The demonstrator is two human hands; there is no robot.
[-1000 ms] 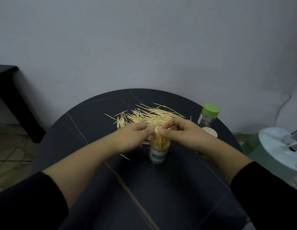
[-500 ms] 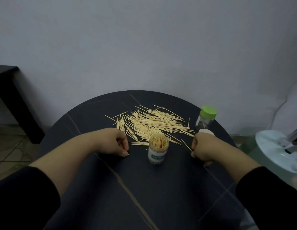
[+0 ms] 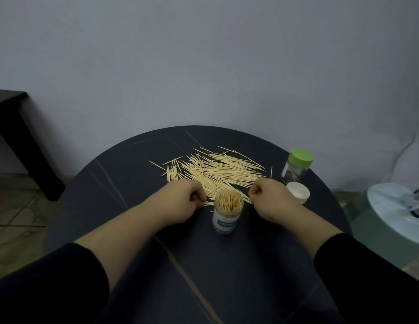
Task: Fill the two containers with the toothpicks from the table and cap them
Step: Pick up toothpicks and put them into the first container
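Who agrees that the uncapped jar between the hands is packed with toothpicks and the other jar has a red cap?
Wrong colour: the head view shows the other jar has a green cap, not red. The uncapped jar is indeed packed with toothpicks.

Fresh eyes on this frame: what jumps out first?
The pale heap of loose toothpicks spread over the far half of the dark round table stands out most. Before it an uncapped container, packed with toothpicks, stands upright between the left hand and right hand, both curled at the heap's near edge. A green-capped jar and a loose white cap sit at the table's right edge.
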